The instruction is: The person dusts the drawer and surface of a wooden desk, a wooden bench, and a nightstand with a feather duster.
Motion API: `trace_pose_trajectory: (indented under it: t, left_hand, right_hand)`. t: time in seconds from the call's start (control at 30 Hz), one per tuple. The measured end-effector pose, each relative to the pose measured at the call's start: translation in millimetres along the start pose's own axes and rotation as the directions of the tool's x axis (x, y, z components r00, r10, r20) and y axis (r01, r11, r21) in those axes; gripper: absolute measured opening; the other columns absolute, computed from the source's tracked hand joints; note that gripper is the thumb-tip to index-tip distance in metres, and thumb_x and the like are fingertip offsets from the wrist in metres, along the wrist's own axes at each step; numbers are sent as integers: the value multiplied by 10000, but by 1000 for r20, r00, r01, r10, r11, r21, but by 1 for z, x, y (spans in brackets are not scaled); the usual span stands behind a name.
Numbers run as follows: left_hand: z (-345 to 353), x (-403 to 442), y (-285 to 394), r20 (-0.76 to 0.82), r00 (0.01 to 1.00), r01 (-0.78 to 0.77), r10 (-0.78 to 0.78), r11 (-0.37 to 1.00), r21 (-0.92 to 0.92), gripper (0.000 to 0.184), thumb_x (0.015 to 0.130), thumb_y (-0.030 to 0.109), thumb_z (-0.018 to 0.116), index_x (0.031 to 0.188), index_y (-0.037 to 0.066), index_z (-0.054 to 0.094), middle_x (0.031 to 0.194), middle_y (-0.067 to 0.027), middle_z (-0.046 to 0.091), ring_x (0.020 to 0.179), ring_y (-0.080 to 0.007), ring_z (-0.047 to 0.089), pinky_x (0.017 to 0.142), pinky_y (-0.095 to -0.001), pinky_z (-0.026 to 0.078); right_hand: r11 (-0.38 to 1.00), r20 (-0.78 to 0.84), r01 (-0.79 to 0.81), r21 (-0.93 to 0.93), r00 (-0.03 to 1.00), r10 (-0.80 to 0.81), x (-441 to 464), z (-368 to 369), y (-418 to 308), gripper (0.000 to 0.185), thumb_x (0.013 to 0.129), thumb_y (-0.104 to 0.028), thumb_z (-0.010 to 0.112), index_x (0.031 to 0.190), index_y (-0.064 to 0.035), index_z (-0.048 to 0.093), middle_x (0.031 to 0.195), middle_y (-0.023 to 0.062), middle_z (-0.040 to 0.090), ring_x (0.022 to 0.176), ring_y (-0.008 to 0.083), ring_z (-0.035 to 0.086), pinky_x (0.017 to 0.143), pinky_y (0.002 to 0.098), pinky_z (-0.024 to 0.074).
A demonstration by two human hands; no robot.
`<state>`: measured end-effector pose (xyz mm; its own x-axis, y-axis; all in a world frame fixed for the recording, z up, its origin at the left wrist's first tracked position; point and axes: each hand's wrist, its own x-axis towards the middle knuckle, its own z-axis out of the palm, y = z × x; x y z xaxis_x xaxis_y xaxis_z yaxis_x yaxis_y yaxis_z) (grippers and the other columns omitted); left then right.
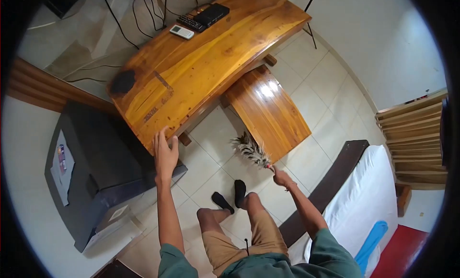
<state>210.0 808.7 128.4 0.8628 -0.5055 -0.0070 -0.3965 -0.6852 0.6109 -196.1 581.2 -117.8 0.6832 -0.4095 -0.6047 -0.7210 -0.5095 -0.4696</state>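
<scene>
My right hand (283,178) is closed around the handle of a feather duster (251,150). The grey and white feathers point to the left, beside the near end of a low wooden bench (273,117); whether they touch it I cannot tell. My left hand (165,156) is at the near left corner of a large polished wooden table (215,57). Its fingers are apart and hold nothing. Contact between those fingers and the table edge is unclear.
On the table lie a white remote (182,32), a black box (212,14) and a dark keypad-like device (190,23). Cables hang behind. A dark cabinet (91,144) stands left, a bed with white sheet (359,191) right. Tiled floor (203,136) lies below.
</scene>
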Motion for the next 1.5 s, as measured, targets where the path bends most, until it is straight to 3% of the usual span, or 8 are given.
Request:
trace_pose_trajectory:
  t: [0.2, 0.4, 0.63, 0.8, 0.9, 1.2, 1.4, 1.5]
  left_hand:
    - [81, 17, -43, -253, 946, -132, 203, 953, 271, 510, 856, 275, 553, 1279, 41, 391, 1323, -156, 361, 1266, -331, 274, 1032, -488, 206]
    - [147, 25, -100, -581, 714, -107, 390, 881, 460, 574, 803, 347, 611, 1280, 97, 412, 1318, -46, 440, 1231, -281, 337, 1007, -453, 201]
    - [163, 32, -130, -677, 488, -242, 552, 830, 502, 456, 776, 372, 618, 1171, 165, 523, 1200, -8, 543, 1149, -243, 420, 972, -424, 226]
    - [154, 28, -122, -700, 496, -218, 514, 854, 473, 356, 785, 359, 614, 1092, 184, 567, 1171, -10, 548, 1121, -237, 437, 959, -427, 238]
    - [159, 34, -124, -715, 472, -170, 515, 849, 500, 327, 781, 359, 621, 1059, 192, 572, 1139, 7, 551, 1080, -236, 453, 949, -436, 258]
    - [159, 34, -129, -715, 458, -214, 529, 846, 489, 345, 791, 400, 601, 1061, 187, 568, 1147, -2, 544, 1088, -235, 448, 947, -434, 259]
    - [158, 31, -128, -702, 469, -204, 536, 839, 505, 336, 794, 378, 596, 1070, 188, 566, 1161, -31, 535, 1104, -245, 451, 936, -426, 268]
    - [156, 28, -127, -693, 477, -230, 540, 838, 495, 368, 782, 391, 609, 1082, 184, 564, 1165, -20, 537, 1105, -248, 443, 948, -440, 268]
  right_hand:
    - [980, -204, 65, -186, 973, -103, 137, -87, -74, 238, 787, -111, 505, 970, -88, 655, 862, 237, 617, 795, 385, 603, 703, 458, 472]
    - [895, -479, 286, -342, 767, -428, 281, -117, -135, 276, 857, -138, 462, 1075, -135, 631, 846, 212, 626, 738, 374, 604, 645, 448, 482]
    - [785, -427, 199, -586, 747, -509, 282, -106, -149, 288, 844, -129, 489, 1105, -149, 611, 908, 194, 635, 799, 354, 607, 697, 438, 488]
    - [706, -438, 178, -686, 673, -596, 305, -68, -131, 332, 840, -122, 452, 1132, -198, 590, 761, 214, 606, 706, 361, 597, 621, 458, 472]
    - [775, -444, 173, -608, 735, -512, 308, -14, -132, 357, 857, -87, 407, 1151, -222, 557, 682, 198, 593, 569, 358, 584, 523, 437, 481]
    - [788, -349, 112, -605, 853, -389, 364, 79, -90, 337, 866, -101, 377, 1181, -94, 495, 728, 238, 606, 668, 385, 614, 575, 472, 488]
    - [967, -479, 97, -236, 854, -202, 320, 130, -48, 378, 822, -31, 365, 1172, -98, 492, 773, 267, 602, 750, 423, 602, 646, 503, 479]
    - [940, -485, 96, -326, 837, -253, 310, 136, -32, 354, 868, -109, 370, 1209, -129, 464, 745, 260, 597, 702, 416, 603, 600, 503, 477]
